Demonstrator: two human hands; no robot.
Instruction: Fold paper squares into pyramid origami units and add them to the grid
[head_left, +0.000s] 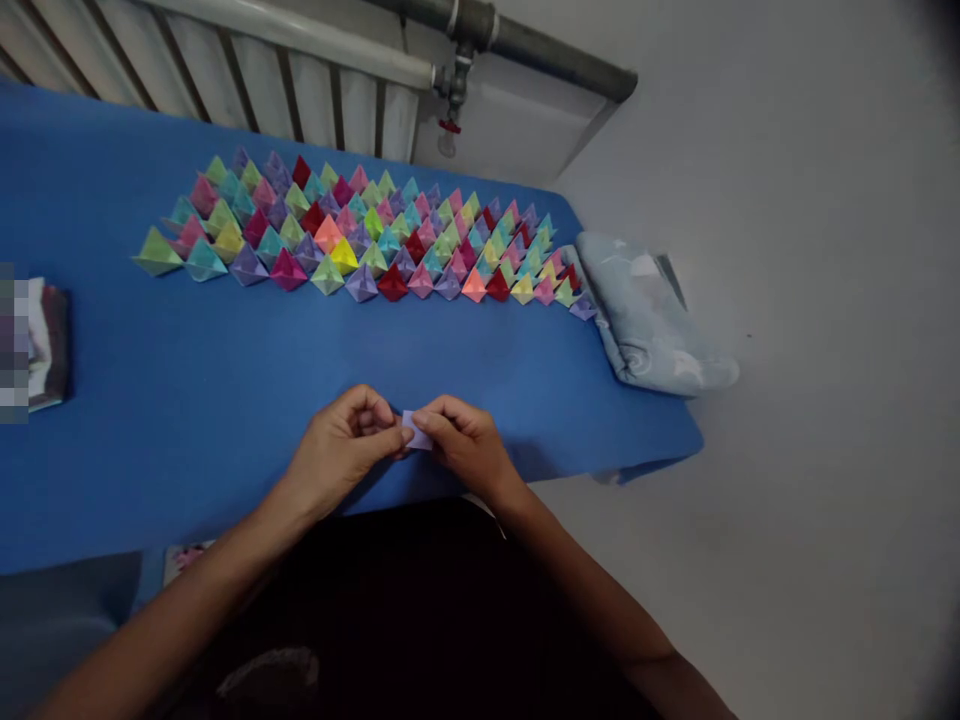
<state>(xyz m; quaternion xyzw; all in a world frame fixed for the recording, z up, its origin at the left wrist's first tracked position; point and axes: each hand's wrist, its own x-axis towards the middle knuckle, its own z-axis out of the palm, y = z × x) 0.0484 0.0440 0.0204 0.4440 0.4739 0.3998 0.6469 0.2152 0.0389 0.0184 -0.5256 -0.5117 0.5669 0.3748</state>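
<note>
Between my two hands is a small piece of folded lilac paper (418, 434), held above the near edge of the blue table. My left hand (346, 432) pinches its left side between thumb and fingers. On the right side, my right hand (466, 440) grips it with the thumb on top. The fingers hide part of the paper. Beyond my hands, folded paper boats (328, 272) in many colours stand in close rows.
The blue-covered table (225, 420) runs along a white radiator (315, 90) with a pipe and a red-handled valve (450, 127). A folded pale-blue cloth (652, 330) lies at the right end, by the wall. A stack (49, 345), partly blurred, sits at far left.
</note>
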